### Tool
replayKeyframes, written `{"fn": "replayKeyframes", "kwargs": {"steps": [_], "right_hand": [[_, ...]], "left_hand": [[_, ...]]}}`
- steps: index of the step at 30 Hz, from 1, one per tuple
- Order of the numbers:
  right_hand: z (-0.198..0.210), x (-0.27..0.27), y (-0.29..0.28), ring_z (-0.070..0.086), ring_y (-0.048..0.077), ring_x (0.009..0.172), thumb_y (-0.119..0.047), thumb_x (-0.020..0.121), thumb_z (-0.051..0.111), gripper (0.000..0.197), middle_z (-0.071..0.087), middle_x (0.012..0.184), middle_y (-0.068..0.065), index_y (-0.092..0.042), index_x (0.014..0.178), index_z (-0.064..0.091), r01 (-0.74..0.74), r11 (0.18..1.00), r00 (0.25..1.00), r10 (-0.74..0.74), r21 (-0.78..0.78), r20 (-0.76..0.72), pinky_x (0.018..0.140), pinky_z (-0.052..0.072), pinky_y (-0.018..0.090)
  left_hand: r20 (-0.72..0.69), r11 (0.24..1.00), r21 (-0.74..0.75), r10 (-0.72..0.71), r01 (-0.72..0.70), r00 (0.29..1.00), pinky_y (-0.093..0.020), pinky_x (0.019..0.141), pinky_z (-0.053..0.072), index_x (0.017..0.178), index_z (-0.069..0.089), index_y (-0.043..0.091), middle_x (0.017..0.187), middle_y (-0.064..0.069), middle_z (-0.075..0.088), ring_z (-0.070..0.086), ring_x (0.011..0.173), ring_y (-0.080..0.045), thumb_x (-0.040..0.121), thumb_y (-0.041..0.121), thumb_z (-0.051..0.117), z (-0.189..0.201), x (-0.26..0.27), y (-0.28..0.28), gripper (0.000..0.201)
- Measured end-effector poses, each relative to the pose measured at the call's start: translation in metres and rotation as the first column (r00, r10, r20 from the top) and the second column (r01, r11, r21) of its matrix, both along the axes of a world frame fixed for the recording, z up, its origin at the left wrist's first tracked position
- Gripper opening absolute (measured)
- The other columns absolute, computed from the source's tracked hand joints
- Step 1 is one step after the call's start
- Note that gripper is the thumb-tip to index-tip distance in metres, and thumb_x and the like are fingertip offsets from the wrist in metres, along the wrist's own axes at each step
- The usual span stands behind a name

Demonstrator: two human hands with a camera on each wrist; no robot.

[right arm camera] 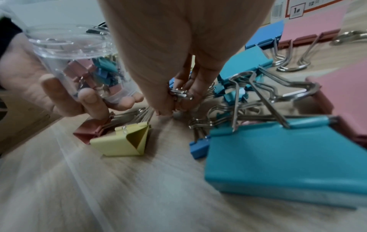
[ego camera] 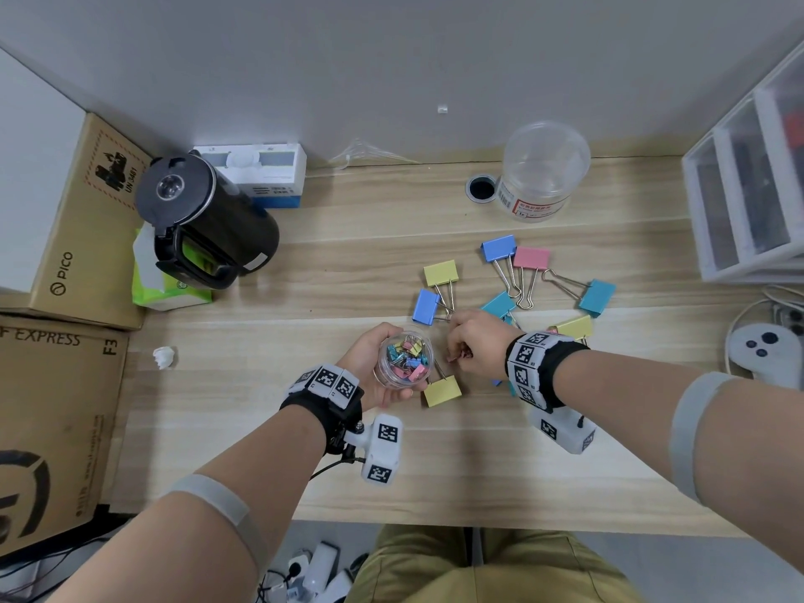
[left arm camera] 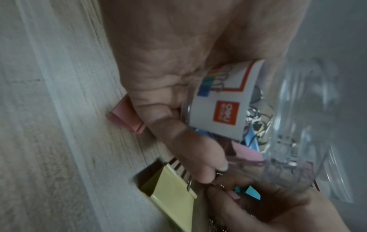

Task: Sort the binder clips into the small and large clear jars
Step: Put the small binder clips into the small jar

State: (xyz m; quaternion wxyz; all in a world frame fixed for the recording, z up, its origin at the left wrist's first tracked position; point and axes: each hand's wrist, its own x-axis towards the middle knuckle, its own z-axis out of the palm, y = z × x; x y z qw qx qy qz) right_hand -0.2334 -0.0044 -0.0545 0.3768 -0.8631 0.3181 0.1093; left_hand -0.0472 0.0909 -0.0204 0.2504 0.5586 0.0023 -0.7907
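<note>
Clear plastic is filling my left hand (ego camera: 377,368): I am holding the small jar (ego camera: 403,359) just above the wooden desk (ego camera: 304,298), fingers curled round its wall, its mouth pointing up toward my head, so its long axis is standing roughly upright. Small clips (ego camera: 407,356) in pink, blue, teal and yellow are lying heaped inside it.

My right hand (ego camera: 476,341) is reaching down just beside the jar, fingertips (right arm camera: 179,103) pinching the wire handles of a small clip (right arm camera: 178,94) at the desk surface (its colour I cannot tell, since my fingers are covering the body).

A large yellow clip (ego camera: 442,391) is lying flat below the jar, its wire handles pointing away from me, toward the jar. The other large clips are lying scattered beyond my right hand: a yellow one (ego camera: 441,273), a blue one (ego camera: 425,305), a blue and pink pair (ego camera: 530,258) with handles pointing toward me, and a teal one (ego camera: 597,297) with handles pointing left.

The large jar (ego camera: 541,176) is standing upright at the back of the desk, well apart from both hands.

Only the wrist views are showing a pink clip (left arm camera: 127,116) lying under my left fingers beside the yellow one; the head view is hiding it. The left wrist view alone is showing the printed label (left arm camera: 222,100) on the small jar.
</note>
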Motion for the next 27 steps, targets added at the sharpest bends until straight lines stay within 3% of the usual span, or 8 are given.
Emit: {"fn": "replayKeyframes", "kwargs": {"steps": [7,10,13,16,19,22,24,27], "right_hand": [[0.019,0.001,-0.017,0.060,0.008,0.075,-0.009,0.076,0.076,0.012,0.061,0.078,-0.011,-0.018,0.070,0.070,0.259,0.953,0.959,-0.272,0.156,0.074,0.072,0.050,0.024],[0.037,0.008,-0.030,0.068,0.017,0.078,-0.013,0.073,0.083,0.012,0.070,0.078,0.000,-0.016,0.069,0.072,0.366,0.895,0.899,-0.411,0.255,0.153,0.077,0.057,0.032],[0.056,0.019,-0.033,0.066,0.015,0.075,-0.015,0.071,0.086,0.014,0.074,0.083,0.010,-0.019,0.068,0.072,0.340,0.865,0.883,-0.428,0.368,0.191,0.079,0.056,0.035],[0.063,0.027,-0.023,0.066,0.009,0.076,-0.014,0.071,0.085,0.021,0.074,0.081,0.000,-0.028,0.067,0.070,0.230,0.902,0.923,-0.321,0.366,0.210,0.082,0.057,0.034],[0.061,0.028,-0.013,0.070,0.013,0.083,-0.015,0.071,0.085,0.016,0.076,0.084,-0.003,-0.027,0.077,0.075,0.212,0.899,0.928,-0.308,0.383,0.209,0.084,0.058,0.033],[0.068,0.020,-0.013,0.073,0.017,0.083,-0.007,0.074,0.083,0.015,0.077,0.089,0.007,-0.011,0.087,0.077,0.261,0.830,0.878,-0.416,0.493,0.237,0.082,0.058,0.026],[0.070,0.012,-0.017,0.070,0.013,0.071,-0.003,0.077,0.079,0.011,0.075,0.086,0.012,-0.007,0.087,0.077,0.353,0.768,0.818,-0.531,0.534,0.222,0.070,0.058,0.021],[0.062,-0.005,-0.028,0.068,0.008,0.064,-0.001,0.081,0.075,0.010,0.073,0.081,0.011,-0.004,0.090,0.073,0.502,0.684,0.726,-0.666,0.529,0.172,0.061,0.056,0.023]], "left_hand": [[0.048,0.998,0.030,0.052,-0.053,0.998,-0.022,0.031,0.042,0.117,0.060,-0.002,0.095,-0.019,0.062,0.066,0.046,-0.025,0.096,0.037,0.041,0.001,-0.001,-0.002,0.049],[0.064,0.995,0.039,0.087,-0.090,0.994,-0.024,0.033,0.045,0.107,0.065,-0.003,0.093,-0.018,0.064,0.064,0.048,-0.026,0.091,0.038,0.047,-0.001,-0.001,-0.004,0.048],[0.060,0.991,0.049,0.120,-0.123,0.991,-0.025,0.038,0.049,0.093,0.073,-0.002,0.085,-0.017,0.068,0.064,0.055,-0.027,0.086,0.038,0.054,0.000,-0.005,-0.009,0.045],[0.083,0.993,0.031,0.108,-0.111,0.991,-0.023,0.036,0.048,0.091,0.073,0.000,0.083,-0.017,0.068,0.066,0.056,-0.027,0.087,0.038,0.054,0.005,-0.012,-0.014,0.043],[0.115,0.993,0.031,0.108,-0.112,0.988,-0.023,0.033,0.046,0.094,0.070,0.003,0.085,-0.015,0.068,0.069,0.056,-0.027,0.093,0.041,0.049,0.008,-0.018,-0.015,0.042],[0.098,0.991,0.023,0.126,-0.129,0.987,-0.024,0.036,0.050,0.102,0.069,0.002,0.083,-0.015,0.071,0.071,0.060,-0.029,0.095,0.039,0.048,0.005,-0.019,-0.014,0.044],[0.085,0.990,0.032,0.132,-0.135,0.988,-0.025,0.041,0.053,0.106,0.070,0.003,0.087,-0.016,0.073,0.072,0.067,-0.031,0.093,0.039,0.053,0.003,-0.020,-0.011,0.042],[0.058,0.989,0.039,0.139,-0.141,0.989,-0.026,0.045,0.052,0.100,0.073,0.005,0.093,-0.016,0.073,0.072,0.072,-0.033,0.090,0.039,0.055,0.001,-0.022,-0.007,0.039]]}}
